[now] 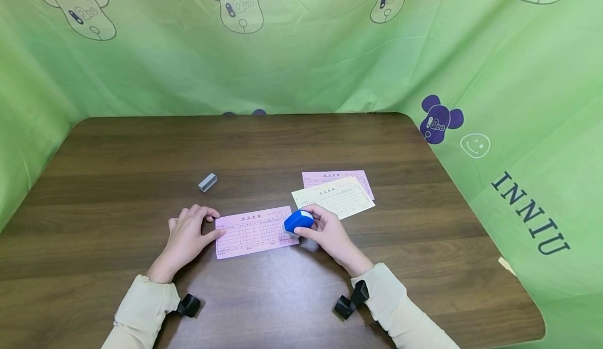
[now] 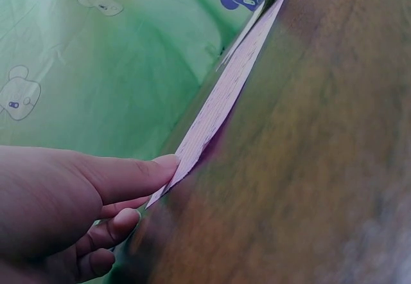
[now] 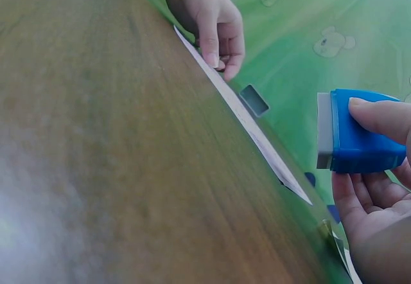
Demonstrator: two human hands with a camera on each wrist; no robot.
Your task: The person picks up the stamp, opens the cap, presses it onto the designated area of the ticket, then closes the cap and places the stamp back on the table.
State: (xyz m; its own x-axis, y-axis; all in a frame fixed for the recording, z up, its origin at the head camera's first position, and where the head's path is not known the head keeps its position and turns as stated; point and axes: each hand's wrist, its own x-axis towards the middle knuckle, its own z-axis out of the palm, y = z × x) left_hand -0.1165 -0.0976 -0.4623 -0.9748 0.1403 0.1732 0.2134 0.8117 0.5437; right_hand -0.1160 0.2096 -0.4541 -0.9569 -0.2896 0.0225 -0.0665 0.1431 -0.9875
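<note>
A pink printed form (image 1: 252, 234) lies on the table in the head view, its left edge under my left hand (image 1: 188, 234). The left thumb (image 2: 144, 173) rests on the paper, while the other fingers are bent loosely by its upper left corner. My right hand (image 1: 332, 234) grips a blue stamp (image 1: 299, 220) between thumb and fingers over the form's right end. In the right wrist view the stamp (image 3: 363, 133) shows a grey block at its end and looks apart from the paper. The form's far right part is hidden under the stamp.
A small grey cap-like block (image 1: 208, 182) lies behind the left hand. Past the right hand, a cream form (image 1: 336, 197) overlaps another pink form (image 1: 325, 178). A green printed curtain (image 1: 301, 66) surrounds the brown table (image 1: 264, 150).
</note>
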